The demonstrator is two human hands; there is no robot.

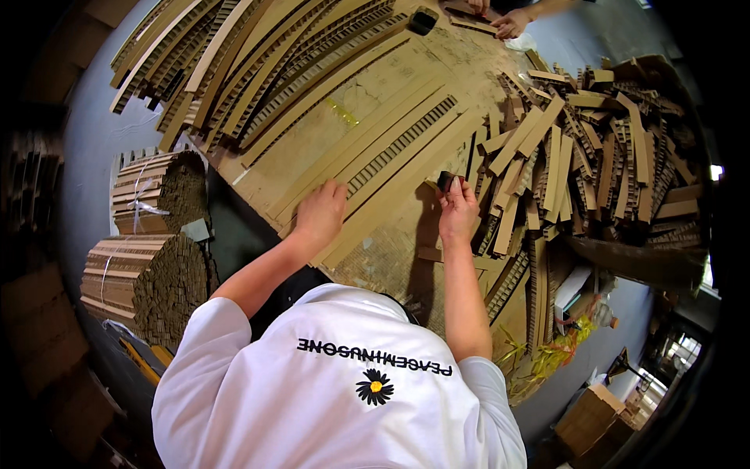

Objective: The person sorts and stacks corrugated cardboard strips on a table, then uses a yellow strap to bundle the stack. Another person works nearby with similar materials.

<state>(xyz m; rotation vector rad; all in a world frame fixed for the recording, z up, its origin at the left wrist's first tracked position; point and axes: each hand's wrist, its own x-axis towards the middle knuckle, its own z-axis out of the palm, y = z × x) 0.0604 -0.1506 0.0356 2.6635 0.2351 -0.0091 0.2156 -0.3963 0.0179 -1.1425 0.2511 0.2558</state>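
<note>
My left hand point(320, 211) is at the near end of a honeycomb cardboard strip point(402, 144), its fingers bent and pressed together there. The strip's ribbed side faces up, between flat brown cardboard strips point(422, 176) lying lengthwise on the worktable. To the right, my right hand point(459, 211) is closed around a small black object point(446, 181) with a reddish edge. It is raised above the table, and its shadow falls to the left. The object's exact kind is not clear, because my fingers cover part of it.
Long honeycomb cardboard strips point(312, 59) are stacked at the far left. Short cut pieces point(578, 156) form a large heap at right. Tied cardboard bundles point(148, 273) stand beside the table at left. A co-worker's hands point(512, 23) and a small black container point(423, 20) are at the far edge.
</note>
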